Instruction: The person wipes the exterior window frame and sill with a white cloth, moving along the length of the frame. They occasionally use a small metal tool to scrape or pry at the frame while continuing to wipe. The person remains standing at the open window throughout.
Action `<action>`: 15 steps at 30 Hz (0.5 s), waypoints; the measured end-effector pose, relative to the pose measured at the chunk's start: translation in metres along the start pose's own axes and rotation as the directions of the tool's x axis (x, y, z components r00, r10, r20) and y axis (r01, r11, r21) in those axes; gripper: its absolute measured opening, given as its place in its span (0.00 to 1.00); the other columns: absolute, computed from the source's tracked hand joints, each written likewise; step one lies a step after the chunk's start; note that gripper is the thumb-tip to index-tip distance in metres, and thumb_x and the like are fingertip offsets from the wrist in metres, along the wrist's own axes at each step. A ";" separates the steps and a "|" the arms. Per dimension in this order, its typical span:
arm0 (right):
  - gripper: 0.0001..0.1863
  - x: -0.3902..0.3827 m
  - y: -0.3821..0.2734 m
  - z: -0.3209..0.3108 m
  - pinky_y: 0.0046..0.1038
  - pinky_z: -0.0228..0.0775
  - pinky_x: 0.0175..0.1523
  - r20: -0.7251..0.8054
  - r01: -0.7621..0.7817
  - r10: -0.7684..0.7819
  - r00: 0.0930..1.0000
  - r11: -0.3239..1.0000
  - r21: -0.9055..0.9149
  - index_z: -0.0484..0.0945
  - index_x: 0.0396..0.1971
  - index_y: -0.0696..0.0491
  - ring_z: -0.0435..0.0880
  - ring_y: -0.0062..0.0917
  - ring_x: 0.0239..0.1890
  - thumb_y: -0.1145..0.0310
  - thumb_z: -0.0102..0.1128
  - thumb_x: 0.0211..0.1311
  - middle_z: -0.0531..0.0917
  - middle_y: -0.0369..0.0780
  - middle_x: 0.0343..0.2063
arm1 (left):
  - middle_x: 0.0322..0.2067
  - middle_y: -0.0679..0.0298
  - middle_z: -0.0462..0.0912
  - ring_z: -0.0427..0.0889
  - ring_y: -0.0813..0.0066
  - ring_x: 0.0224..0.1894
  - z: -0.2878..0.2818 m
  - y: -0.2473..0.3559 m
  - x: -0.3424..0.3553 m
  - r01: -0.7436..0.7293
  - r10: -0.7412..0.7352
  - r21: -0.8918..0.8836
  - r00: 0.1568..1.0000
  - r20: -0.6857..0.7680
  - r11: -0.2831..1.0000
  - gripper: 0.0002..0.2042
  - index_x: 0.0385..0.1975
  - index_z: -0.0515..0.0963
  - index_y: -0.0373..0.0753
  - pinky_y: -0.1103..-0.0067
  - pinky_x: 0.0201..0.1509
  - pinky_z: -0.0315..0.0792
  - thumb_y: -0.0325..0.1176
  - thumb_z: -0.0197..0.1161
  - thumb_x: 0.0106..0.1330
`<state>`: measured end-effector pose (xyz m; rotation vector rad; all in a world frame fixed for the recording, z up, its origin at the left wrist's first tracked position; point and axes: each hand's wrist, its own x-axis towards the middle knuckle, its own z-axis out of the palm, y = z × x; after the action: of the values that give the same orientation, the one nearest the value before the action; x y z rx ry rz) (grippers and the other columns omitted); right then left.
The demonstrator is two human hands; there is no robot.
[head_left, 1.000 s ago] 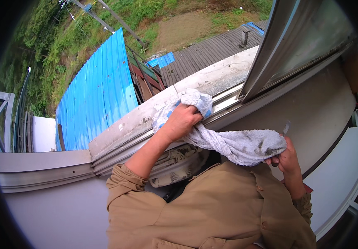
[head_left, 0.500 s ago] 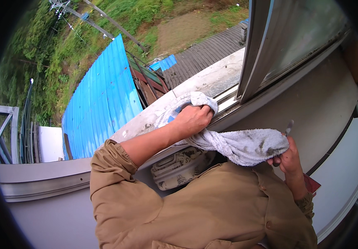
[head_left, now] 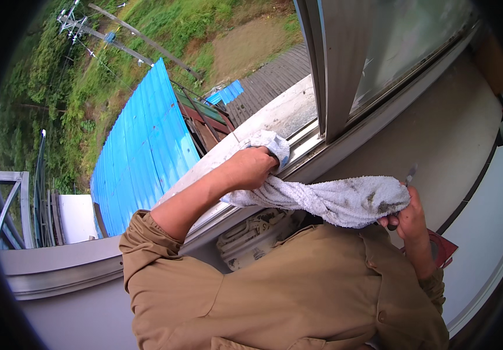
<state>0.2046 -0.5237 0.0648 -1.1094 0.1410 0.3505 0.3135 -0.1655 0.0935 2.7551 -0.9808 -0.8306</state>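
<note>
A white towel (head_left: 345, 198) with dark grime stains stretches, twisted, between my two hands. My left hand (head_left: 250, 167) is closed on its far end, over the window sill beside the sliding track (head_left: 304, 144); a bunched fold of cloth sticks out beyond the fingers. At the other end, my right hand (head_left: 409, 217) grips near the most soiled part of the towel. That same hand also holds a slim tool (head_left: 410, 175) whose grey, blade-like tip rises above the fingers, with a dark end showing below. The tool's exact kind is unclear.
The window's metal frame (head_left: 340, 76) and glass pane stand at upper right. Below the sill is a dirty pale plastic case or can (head_left: 254, 236), partly hidden. A red object (head_left: 441, 248) sits by my right forearm. Outside are a blue corrugated roof (head_left: 146, 122) and greenery.
The view has shifted, so the window frame appears farther left. My left hand has gone left with it, and the cloth around it looks more bunched. My right hand keeps its hold.
</note>
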 end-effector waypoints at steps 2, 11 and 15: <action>0.16 0.002 -0.003 0.004 0.16 0.57 0.18 0.026 0.003 -0.003 1.000 1.000 -0.014 0.64 0.52 0.56 0.74 0.21 0.16 0.76 0.42 0.63 0.78 0.44 0.28 | 0.31 0.51 0.78 0.78 0.53 0.39 -0.004 -0.008 0.000 -0.038 0.039 -0.078 0.999 0.015 0.996 0.09 0.32 0.78 0.38 0.64 0.41 0.73 0.24 0.53 0.51; 0.15 0.005 -0.002 0.015 0.15 0.56 0.17 0.066 0.029 -0.031 0.997 0.999 0.027 0.66 0.50 0.56 0.75 0.20 0.16 0.76 0.43 0.62 0.79 0.42 0.27 | 0.23 0.54 0.78 0.81 0.54 0.27 0.010 0.005 0.009 -0.037 0.063 0.198 0.990 -0.124 0.980 0.04 0.26 0.75 0.38 0.65 0.30 0.75 0.26 0.55 0.50; 0.15 0.004 0.000 0.016 0.15 0.56 0.17 0.061 0.015 -0.016 0.998 1.000 0.013 0.67 0.49 0.56 0.75 0.20 0.16 0.76 0.44 0.62 0.79 0.41 0.26 | 0.23 0.55 0.76 0.80 0.57 0.24 0.026 0.012 0.004 0.021 0.044 0.290 0.976 -0.215 0.957 0.05 0.28 0.74 0.37 0.66 0.26 0.75 0.28 0.55 0.52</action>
<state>0.2074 -0.5088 0.0705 -1.0860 0.0802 0.3690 0.2960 -0.1754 0.0725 2.9950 -1.1542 -0.3910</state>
